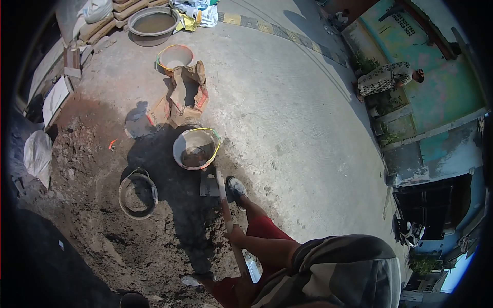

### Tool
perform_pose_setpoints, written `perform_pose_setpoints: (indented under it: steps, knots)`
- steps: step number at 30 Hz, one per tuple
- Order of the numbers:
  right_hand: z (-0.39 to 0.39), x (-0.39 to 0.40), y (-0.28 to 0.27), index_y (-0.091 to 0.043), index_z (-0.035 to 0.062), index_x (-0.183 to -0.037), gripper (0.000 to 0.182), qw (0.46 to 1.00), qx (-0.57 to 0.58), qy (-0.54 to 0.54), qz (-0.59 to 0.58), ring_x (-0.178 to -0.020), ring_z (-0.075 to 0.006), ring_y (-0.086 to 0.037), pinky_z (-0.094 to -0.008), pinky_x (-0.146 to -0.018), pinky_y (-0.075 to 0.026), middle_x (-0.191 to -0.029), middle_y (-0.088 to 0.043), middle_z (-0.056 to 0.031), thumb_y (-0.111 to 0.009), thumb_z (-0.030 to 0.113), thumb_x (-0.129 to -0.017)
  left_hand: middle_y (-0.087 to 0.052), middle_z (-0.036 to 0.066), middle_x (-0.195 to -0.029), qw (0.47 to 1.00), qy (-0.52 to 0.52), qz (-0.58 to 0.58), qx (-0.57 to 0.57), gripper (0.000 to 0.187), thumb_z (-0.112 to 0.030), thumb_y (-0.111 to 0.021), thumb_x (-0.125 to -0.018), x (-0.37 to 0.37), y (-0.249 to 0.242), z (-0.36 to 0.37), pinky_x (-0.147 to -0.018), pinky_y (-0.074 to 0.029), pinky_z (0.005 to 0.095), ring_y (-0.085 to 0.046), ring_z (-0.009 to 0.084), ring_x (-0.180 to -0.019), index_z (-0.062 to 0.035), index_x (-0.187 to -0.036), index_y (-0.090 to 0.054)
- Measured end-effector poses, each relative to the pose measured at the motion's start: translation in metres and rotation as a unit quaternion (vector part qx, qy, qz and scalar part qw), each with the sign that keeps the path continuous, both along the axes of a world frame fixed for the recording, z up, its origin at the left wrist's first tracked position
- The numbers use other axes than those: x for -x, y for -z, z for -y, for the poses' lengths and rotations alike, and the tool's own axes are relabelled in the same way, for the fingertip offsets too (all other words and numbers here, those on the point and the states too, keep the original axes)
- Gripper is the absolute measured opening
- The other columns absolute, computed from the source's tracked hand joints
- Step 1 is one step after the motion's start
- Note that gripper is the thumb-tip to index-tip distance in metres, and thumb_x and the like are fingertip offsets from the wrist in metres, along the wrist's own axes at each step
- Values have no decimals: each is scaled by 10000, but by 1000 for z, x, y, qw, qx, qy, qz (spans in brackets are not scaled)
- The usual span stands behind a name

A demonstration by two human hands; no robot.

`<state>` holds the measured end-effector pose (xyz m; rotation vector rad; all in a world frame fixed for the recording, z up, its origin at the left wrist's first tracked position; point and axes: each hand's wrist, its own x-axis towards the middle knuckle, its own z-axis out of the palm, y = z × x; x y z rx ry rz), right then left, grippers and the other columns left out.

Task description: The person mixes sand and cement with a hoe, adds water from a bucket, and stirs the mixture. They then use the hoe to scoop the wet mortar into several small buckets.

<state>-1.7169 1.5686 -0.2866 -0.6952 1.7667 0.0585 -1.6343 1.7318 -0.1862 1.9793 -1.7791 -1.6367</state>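
Note:
The long wooden handle of a hoe (pixel 224 203) slants across the lower middle. My right hand (pixel 236 235) is closed around its middle. Lower down, my left hand (pixel 246 291) is in shade and partly hidden, wrapped round the handle near its end. The hoe's flat grey blade (pixel 209 184) is just below a white bucket (pixel 178 150) with a yellow-green handle and some dark material inside. To the left, a dark bucket (pixel 123 197) sits on the muddy ground. Above the white bucket stands an open, torn paper sack (pixel 179 97).
Another bucket (pixel 176 50) is behind the sack. A wide basin of murky water (pixel 154 39) sits by stacked bags (pixel 123 9). My shoes (pixel 236 186) are on wet, lumpy material (pixel 108 231). At the right, a person (pixel 385 79) stands by a green wall (pixel 436 87).

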Motion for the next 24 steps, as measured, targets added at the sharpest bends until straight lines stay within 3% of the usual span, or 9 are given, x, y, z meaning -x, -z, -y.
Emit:
perform_pose_setpoints:
  steps: [2,4,14,17,21,24]
  knots:
    - [5,8,-3,-345,-55,-1251,638,999,-15,25,24,-796,-319,-682,-420,-671,-580,-1052,-593,-249,-720,193,-799,-592,210,-895,1000,4,0,1,618,-186,-618,-741,1,3,-1,-687,-520,485,-612,363,-791,30,-1292,-443]
    - [5,19,16,-338,-60,-1249,640,999,-2,52,2,-703,-292,-674,-406,-613,-571,-1000,-598,-223,-719,187,-797,-592,213,-904,1000,7,0,9,633,-187,-620,-738,4,4,4,-699,-521,486,-616,366,-806,33,-1302,-435]
    - [48,26,8,-397,-57,-1227,579,997,-2,82,1,-775,-278,-668,-400,-624,-555,-965,-607,-191,-712,166,-796,-594,228,-949,998,47,-17,26,707,-192,-631,-723,7,12,3,-758,-525,490,-632,384,-882,43,-1348,-396]
    - [47,32,59,-404,-44,-1230,571,996,67,58,-11,-755,-275,-670,-402,-609,-554,-935,-620,-184,-705,159,-790,-584,230,-982,998,52,-11,36,700,-199,-623,-736,3,14,18,-772,-520,494,-628,395,-886,29,-1358,-394]
    - [84,18,21,-476,-60,-1162,506,996,28,88,-10,-685,-285,-665,-402,-561,-557,-901,-628,-181,-722,136,-766,-563,224,-1009,999,34,-22,14,692,-210,-628,-742,-1,20,47,-767,-514,494,-618,400,-868,-2,-1364,-405]
    - [81,31,79,-467,-68,-1138,458,993,84,77,-31,-623,-292,-639,-411,-518,-531,-828,-601,-171,-697,110,-784,-553,218,-1025,997,4,-45,65,690,-198,-655,-743,3,38,45,-710,-525,479,-625,400,-827,17,-1352,-414]
